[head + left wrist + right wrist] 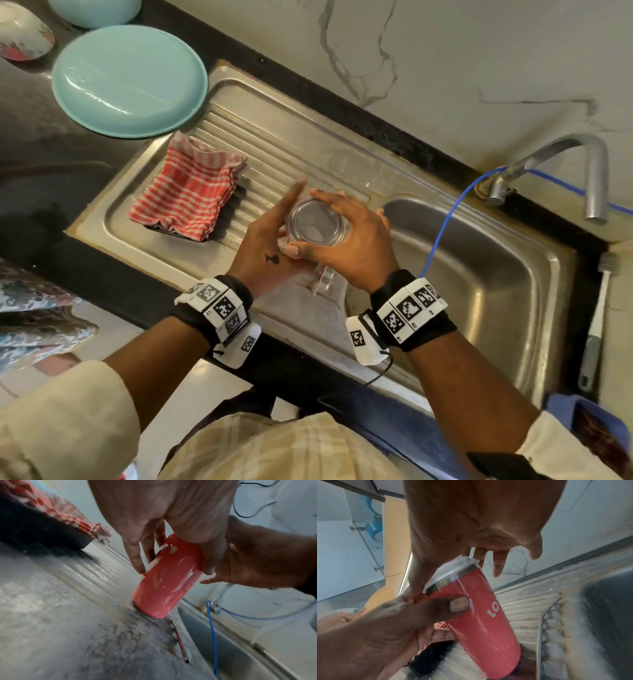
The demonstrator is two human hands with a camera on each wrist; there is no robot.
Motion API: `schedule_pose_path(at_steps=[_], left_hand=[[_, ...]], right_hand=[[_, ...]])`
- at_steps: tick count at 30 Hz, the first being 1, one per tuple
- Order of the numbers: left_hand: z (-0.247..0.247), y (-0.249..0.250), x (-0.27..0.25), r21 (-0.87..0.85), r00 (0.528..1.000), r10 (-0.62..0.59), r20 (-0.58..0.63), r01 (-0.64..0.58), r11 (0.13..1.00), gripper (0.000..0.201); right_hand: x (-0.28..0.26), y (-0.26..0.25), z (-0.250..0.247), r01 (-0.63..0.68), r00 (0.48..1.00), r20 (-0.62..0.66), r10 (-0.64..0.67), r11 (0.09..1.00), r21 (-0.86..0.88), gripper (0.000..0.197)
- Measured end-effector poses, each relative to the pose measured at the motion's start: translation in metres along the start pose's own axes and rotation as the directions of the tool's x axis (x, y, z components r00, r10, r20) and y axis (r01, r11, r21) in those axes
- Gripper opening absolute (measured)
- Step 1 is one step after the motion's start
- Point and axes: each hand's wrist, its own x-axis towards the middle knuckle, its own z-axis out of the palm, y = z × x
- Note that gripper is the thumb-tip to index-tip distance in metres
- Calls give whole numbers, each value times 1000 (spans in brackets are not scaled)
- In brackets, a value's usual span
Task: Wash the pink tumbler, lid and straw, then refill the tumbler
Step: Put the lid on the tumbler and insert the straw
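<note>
both hands meet over the ribbed drainboard [281, 144] of a steel sink [479, 274], around the pink tumbler [164, 577]. its base rests on the drainboard just beside the basin edge. the tumbler carries white lettering, partly hidden, and thin streaks of white suds on its side. a clear lid [452, 570] sits on its steel rim; from the head view it appears as a clear disc with the metal inside visible beneath.

the right hand [346, 246] comes down from above, its thumb and fingers curled around the lid's edge. the left hand [270, 240] holds the tumbler's body, thumb [453, 605] pressed across the pink wall below the rim, the other fingers lying fairly straight along the far side, index finger extended.

the straw [180, 646], thin and metallic pink, lies flat on the drainboard beside the tumbler's base, near the basin edge.

a folded red-and-white checked cloth [191, 192] lies further left on the drainboard. a pale teal plate [130, 82] sits on the dark counter beyond it. a curved steel tap [565, 168] stands at the wall behind the basin, with a blue wire [445, 226] running from it down into the basin. a brush [596, 318] lies on the ledge to the right of the basin.
</note>
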Motion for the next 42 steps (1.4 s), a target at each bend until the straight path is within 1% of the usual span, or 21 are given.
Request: schedule_pose_path(at_steps=[2, 3, 9, 13, 15, 17, 19, 20, 21, 22, 23, 24, 25, 26, 27, 28, 31, 34, 37, 39, 42], left_hand=[[2, 1, -3, 101, 996, 82, -42, -78, 992, 106], [3, 0, -4, 107, 994, 88, -57, -81, 991, 104], [0, -5, -4, 67, 997, 76, -32, -73, 995, 108], [0, -4, -4, 55, 998, 62, -25, -60, 997, 108], [-1, -3, -3, 34, 998, 54, -10, -54, 998, 107], [-3, 0, 1, 20, 998, 59, 12, -59, 998, 104], [-9, 2, 5, 46, 995, 75, 66, -78, 996, 102], [-13, 3, 8, 81, 993, 72, 95, -79, 994, 102], [-15, 3, 11, 119, 991, 52, 122, -67, 991, 103], [-18, 4, 13, 155, 989, 33, 146, -56, 986, 104], [-21, 4, 15, 185, 985, 21, 170, -53, 981, 105], [-23, 3, 17, 206, 982, 18, 187, -57, 977, 106], [-24, 2, 18, 216, 980, 19, 196, -62, 974, 108], [-24, 2, 18, 217, 980, 20, 200, -64, 974, 110], [-24, 3, 19, 214, 980, 15, 200, -59, 975, 112], [-24, 3, 18, 208, 980, 14, 197, -55, 977, 115], [-21, 7, 16, 204, 987, 32, 158, -65, 977, 118], [-13, 12, 15, 199, 996, 59, 64, -71, 978, 115], [-9, 12, 16, 163, 998, 61, -12, -59, 985, 97], [-10, 13, 18, 141, 999, 54, 3, -54, 989, 87], [-14, 12, 20, 110, 997, 39, 68, -47, 993, 86]], right_hand=[[-3, -2, 4, -5, 1000, -18, 5, 1000, 22, 88], [-4, -2, 5, -5, 1000, -21, 6, 1000, 27, 88], [-6, -7, 6, -28, 998, -48, 30, 999, 42, 89], [-9, -10, 5, -8, 999, -52, 13, 994, 107, 99], [-8, -11, -3, 10, 1000, 19, -12, 991, 132, 105], [-8, -2, -11, -9, 992, 124, -15, 983, 185, 124], [-15, 14, -13, -82, 982, 189, 26, 953, 291, 142], [-18, 24, -13, -119, 980, 193, 57, 939, 324, 144], [-22, 36, -12, -157, 978, 182, 99, 926, 343, 140], [-24, 53, -8, -188, 978, 155, 139, 913, 362, 127], [-25, 71, -3, -210, 977, 109, 181, 897, 389, 103], [-22, 89, 4, -225, 972, 29, 233, 886, 405, 70], [-20, 104, 10, -268, 947, -69, 315, 887, 376, 37], [-17, 115, 13, -327, 910, -142, 390, 884, 335, 15], [-13, 119, 16, -388, 876, -184, 446, 877, 283, 17], [-9, 122, 19, -424, 864, -189, 467, 876, 230, 24], [1, 104, 26, -392, 899, -144, 412, 907, 152, 39], [15, 87, 38, -416, 907, -70, 416, 909, 14, 52], [24, 79, 42, -465, 879, 45, 476, 873, -144, 47], [28, 79, 42, -497, 857, 79, 510, 856, -144, 45], [33, 79, 39, -492, 851, 93, 516, 848, -199, 39]])
